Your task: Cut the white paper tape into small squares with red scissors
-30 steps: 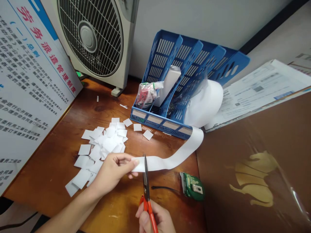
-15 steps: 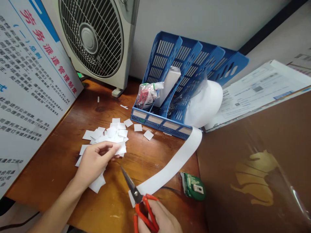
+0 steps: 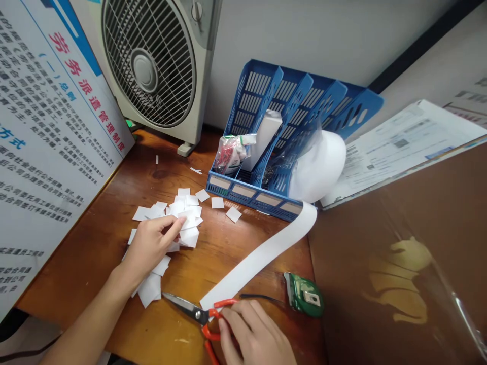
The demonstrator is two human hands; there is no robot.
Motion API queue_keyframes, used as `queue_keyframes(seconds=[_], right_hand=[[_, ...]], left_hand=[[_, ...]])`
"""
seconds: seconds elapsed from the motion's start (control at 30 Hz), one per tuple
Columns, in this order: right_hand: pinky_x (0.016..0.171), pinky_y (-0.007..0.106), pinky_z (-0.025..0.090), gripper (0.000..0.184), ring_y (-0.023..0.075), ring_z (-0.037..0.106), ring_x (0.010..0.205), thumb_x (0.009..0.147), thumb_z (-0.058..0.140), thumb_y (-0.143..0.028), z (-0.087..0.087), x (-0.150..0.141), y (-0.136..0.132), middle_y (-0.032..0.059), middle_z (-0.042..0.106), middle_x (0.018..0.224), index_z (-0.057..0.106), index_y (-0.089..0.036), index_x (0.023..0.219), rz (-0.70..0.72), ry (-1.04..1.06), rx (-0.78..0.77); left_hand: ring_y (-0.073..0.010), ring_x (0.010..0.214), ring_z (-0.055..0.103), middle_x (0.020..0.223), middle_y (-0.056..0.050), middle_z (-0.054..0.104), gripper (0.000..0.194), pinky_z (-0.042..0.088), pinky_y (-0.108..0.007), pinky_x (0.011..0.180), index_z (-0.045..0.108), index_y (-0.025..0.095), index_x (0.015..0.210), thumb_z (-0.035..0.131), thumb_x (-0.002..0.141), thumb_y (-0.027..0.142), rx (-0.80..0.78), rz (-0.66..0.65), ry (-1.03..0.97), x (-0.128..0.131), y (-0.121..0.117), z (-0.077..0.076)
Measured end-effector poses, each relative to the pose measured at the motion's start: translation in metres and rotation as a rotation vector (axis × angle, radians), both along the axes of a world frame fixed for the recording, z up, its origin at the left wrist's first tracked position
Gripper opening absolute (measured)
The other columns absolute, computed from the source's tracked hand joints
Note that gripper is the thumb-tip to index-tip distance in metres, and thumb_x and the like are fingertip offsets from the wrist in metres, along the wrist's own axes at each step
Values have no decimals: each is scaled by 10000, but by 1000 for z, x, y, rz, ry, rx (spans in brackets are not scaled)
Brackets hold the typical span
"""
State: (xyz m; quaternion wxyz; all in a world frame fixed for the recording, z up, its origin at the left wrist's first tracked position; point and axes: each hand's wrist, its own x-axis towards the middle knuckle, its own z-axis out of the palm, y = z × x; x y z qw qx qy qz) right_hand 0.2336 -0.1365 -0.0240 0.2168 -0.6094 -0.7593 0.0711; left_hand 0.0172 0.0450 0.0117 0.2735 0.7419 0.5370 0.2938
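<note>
My left hand (image 3: 158, 243) is over a loose pile of white paper squares (image 3: 186, 200), thumb and fingers pinched together at the edge of one square (image 3: 187, 219). Its other fingertips are partly hidden. Lower down, my right hand (image 3: 253, 332) grips red-handled scissors (image 3: 198, 314), whose dark blades look closed and point left toward the pile. A long white paper strip (image 3: 258, 258) runs from the roll (image 3: 319, 162) down to the scissors, and its near end lies beside the blades and the right fingers.
A blue file rack (image 3: 251, 195) holds the roll, a bagged item (image 3: 230, 154) and a white box (image 3: 264, 139). A green tape measure (image 3: 304, 295) lies at right. Behind stands a box fan (image 3: 152, 66); a printed board (image 3: 49, 167) leans left, a brown box (image 3: 380, 253) stands right.
The scissors have swung from pointing up-left to pointing more leftward. My left hand has shifted slightly up and right over the pile. The whole view has moved a little.
</note>
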Motion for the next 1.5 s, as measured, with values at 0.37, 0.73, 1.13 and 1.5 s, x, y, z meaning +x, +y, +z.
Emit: queue_keyframes(seconds=[0.37,0.73,1.13,1.5], right_hand=[[1102,578,303,528,266,537,993,662,494,95,1,24,66,61,616,1001,656,-205,1065,52,76,-195],[829,396,321,225,205,516,832,724,534,13,8,32,96,-11,580,791,508,-207,763,-67,200,-119],[867,411,284,190,186,554,759,945,517,-150,15,34,95,-11,651,772,615,-209,793,-134,283,-5],[772,359,368,208,156,539,688,998,538,-187,27,52,78,-31,586,718,605,-217,804,-98,490,16]], left_hand=[[-175,767,682,861,-21,788,211,468,-251,693,797,198,895,642,963,323,184,-31,-12,1,17,5],[-169,728,629,828,-36,689,173,475,-285,701,774,161,928,639,969,262,329,32,6,5,24,1],[-184,953,661,1123,-59,625,107,545,-284,801,763,225,755,769,852,270,-144,-263,-303,24,-20,20],[-165,724,692,866,-68,762,234,544,-262,660,645,172,739,833,762,310,-634,-21,-692,68,-48,-13]])
